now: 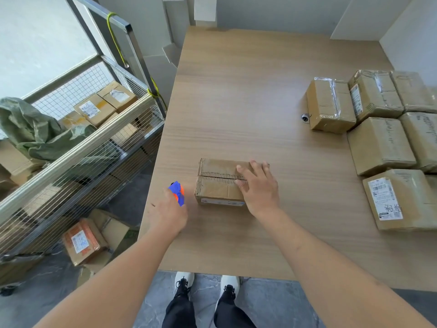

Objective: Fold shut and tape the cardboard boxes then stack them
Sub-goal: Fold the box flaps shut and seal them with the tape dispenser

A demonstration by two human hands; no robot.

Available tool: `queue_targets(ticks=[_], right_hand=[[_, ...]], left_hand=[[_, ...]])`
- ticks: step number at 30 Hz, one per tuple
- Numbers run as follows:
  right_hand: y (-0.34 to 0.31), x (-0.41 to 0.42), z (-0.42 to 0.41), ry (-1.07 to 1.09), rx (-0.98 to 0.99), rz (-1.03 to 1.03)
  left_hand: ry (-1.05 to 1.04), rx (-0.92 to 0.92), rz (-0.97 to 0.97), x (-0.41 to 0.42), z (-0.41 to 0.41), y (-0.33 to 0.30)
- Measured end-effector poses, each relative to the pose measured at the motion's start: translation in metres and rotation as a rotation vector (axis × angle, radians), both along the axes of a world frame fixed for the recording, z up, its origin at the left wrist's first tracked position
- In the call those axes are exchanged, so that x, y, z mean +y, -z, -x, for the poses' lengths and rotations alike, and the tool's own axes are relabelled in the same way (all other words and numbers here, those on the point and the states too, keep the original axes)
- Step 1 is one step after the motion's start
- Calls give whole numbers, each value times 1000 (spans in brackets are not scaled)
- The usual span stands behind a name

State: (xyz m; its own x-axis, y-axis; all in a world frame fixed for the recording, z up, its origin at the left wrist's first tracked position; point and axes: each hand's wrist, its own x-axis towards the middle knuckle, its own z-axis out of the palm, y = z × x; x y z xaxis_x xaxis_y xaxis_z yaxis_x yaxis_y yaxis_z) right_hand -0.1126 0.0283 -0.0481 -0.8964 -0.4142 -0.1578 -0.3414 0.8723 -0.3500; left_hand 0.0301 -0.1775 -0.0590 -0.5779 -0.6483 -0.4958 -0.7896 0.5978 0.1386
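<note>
The small cardboard box (pixel 220 183) sat near the front left part of the wooden table (pixel 248 95), its two top flaps folded down and meeting along a seam that showed no tape. The person's right hand (pixel 256 185) lay flat on the right end of the lid, fingers straight and spread across the seam, pressing the flaps shut. The left hand (pixel 169 209) was clenched around a blue and orange tape dispenser (pixel 177 193) just beside the box's left face, not touching it.

The step in hand looked to be the taping. To do it well, the flaps would want to stay pressed level while the tape started on the left side wall, ran along the seam and went over the far end. The right hand covered part of that line, so it would probably have to shift aside as the dispenser came through.

Well apart on the right stood a group of taped boxes (pixel 380 145), packed close together, likely where this one belonged. A small dark round object (pixel 305 118) lay by the nearest of them. Left of the table stood a wire cart (pixel 94 147) holding more parcels and a green sack (pixel 35 129), with another parcel (pixel 81 241) on the floor below. Nothing lay between the box and the group.
</note>
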Motion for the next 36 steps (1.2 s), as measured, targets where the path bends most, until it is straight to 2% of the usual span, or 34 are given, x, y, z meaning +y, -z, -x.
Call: queue_targets(ticks=[5, 8, 12, 16, 19, 21, 26, 28, 31, 36], right_hand=[[9, 2, -14, 7, -37, 85], [8, -1, -20, -2, -18, 60], [5, -4, -26, -15, -9, 37], [3, -16, -43, -17, -9, 27], [2, -30, -58, -22, -27, 37], [1, -38, -66, -41, -55, 36], [-6, -55, -87, -142, -168, 19], [-9, -58, -90, -152, -238, 90], [-12, -52, -86, -58, -297, 275], [-24, -39, -78, 25, -297, 433]], left_hand=[[93, 22, -87, -5, -22, 27], [56, 153, -109, -14, -32, 35], [-123, 416, -226, -38, -37, 30], [30, 704, -281, -66, -35, 1], [207, 791, -348, -89, -33, -30], [352, 776, -369, -99, -31, -50], [639, 607, -395, -111, -23, -77], [713, 554, -395, -111, -20, -78], [785, 509, -387, -114, -13, -76], [895, 420, -351, -110, -3, -75]])
